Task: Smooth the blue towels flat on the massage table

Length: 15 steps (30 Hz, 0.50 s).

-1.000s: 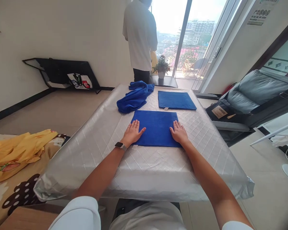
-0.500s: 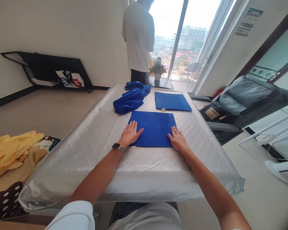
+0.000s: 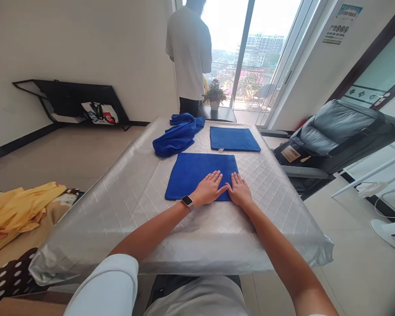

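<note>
A flat blue cloth (image 3: 187, 175), squared like a folded towel, lies before me on the table with its silver quilted cover (image 3: 125, 210). My left hand (image 3: 209, 189) rests palm down on its right half, fingers stretched out, a watch on the wrist. Beside it, my right hand (image 3: 239, 189) lies flat over the cloth's right edge, fingers extended; the two thumbs almost meet. Farther back are a second flat blue cloth (image 3: 235, 139) with a small white tag and a crumpled blue cloth (image 3: 177, 136).
A person (image 3: 189, 52) stands beyond the table near the glass door, by a potted plant (image 3: 214, 94). A grey armchair (image 3: 332, 131) is at the right. Yellow fabric (image 3: 26, 206) lies at the left. A black frame (image 3: 79, 103) leans by the wall.
My left hand has slid right across the cloth, from its left edge to close beside my right hand. The right hand stays near the right edge. The view has shifted slightly.
</note>
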Each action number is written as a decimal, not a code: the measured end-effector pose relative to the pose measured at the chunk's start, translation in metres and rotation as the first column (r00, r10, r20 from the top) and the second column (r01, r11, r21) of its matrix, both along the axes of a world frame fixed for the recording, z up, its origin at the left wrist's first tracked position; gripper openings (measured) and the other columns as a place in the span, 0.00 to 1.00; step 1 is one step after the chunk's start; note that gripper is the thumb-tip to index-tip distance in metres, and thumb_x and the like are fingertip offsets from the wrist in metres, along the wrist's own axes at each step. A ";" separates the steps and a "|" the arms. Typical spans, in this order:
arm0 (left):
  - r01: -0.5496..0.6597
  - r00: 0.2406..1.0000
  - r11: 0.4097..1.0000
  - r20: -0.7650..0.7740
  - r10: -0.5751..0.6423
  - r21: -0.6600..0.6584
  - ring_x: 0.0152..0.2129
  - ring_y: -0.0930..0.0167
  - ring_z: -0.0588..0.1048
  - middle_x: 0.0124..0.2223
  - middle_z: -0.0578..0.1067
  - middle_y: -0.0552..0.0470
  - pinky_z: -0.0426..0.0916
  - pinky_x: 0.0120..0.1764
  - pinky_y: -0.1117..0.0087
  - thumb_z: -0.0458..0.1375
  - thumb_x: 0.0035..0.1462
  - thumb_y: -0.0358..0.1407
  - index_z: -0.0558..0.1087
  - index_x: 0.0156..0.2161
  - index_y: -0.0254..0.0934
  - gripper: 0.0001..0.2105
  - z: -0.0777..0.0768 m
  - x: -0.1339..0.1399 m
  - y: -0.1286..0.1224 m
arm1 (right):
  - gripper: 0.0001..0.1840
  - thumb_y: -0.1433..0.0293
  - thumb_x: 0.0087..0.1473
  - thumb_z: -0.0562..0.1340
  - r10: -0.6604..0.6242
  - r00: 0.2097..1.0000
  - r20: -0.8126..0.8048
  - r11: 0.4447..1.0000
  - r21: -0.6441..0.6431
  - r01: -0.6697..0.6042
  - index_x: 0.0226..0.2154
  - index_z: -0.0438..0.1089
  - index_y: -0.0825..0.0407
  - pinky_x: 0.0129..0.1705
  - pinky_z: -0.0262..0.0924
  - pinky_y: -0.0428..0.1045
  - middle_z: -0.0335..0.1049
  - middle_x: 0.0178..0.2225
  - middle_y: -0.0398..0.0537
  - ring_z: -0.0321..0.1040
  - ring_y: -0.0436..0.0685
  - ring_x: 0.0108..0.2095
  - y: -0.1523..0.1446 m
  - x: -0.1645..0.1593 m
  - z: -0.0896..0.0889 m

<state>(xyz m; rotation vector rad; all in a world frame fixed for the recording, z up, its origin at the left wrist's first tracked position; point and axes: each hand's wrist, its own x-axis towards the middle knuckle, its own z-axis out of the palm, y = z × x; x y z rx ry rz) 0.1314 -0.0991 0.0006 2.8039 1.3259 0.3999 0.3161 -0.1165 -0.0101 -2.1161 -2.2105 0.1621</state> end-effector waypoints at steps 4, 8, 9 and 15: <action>-0.044 0.999 0.996 -0.006 0.043 -0.075 0.72 0.62 0.51 0.74 0.54 0.37 0.46 0.71 0.59 0.35 0.73 0.52 0.57 0.71 0.25 0.35 -0.007 0.034 0.011 | 0.37 0.58 0.71 0.41 0.002 1.000 0.008 1.000 0.010 -0.002 0.73 0.44 0.62 0.73 0.34 0.57 0.38 0.75 0.53 0.35 0.59 0.75 0.000 0.000 0.000; -0.067 0.998 0.992 -0.002 0.068 -0.103 0.72 0.62 0.50 0.74 0.54 0.39 0.45 0.71 0.59 0.34 0.72 0.54 0.56 0.72 0.28 0.36 -0.014 0.020 0.013 | 0.38 0.56 0.71 0.41 0.005 1.000 0.011 1.000 -0.001 -0.005 0.73 0.44 0.62 0.73 0.33 0.57 0.38 0.75 0.53 0.35 0.60 0.75 0.000 0.001 0.001; -0.073 0.997 0.992 -0.003 0.073 -0.105 0.72 0.63 0.50 0.74 0.54 0.40 0.44 0.71 0.58 0.34 0.71 0.55 0.55 0.72 0.29 0.37 -0.015 0.009 0.013 | 0.38 0.55 0.71 0.41 0.004 1.000 0.012 1.000 -0.005 -0.004 0.73 0.44 0.62 0.73 0.33 0.57 0.38 0.75 0.53 0.35 0.60 0.75 0.000 0.000 0.001; -0.276 0.961 0.953 -0.061 0.270 -0.128 0.72 0.61 0.49 0.74 0.52 0.41 0.43 0.71 0.55 0.32 0.70 0.58 0.52 0.73 0.30 0.39 -0.021 -0.095 0.002 | 0.39 0.54 0.71 0.40 0.002 1.000 0.010 1.000 -0.022 -0.002 0.74 0.42 0.61 0.73 0.32 0.57 0.36 0.75 0.53 0.33 0.59 0.75 0.000 0.000 0.003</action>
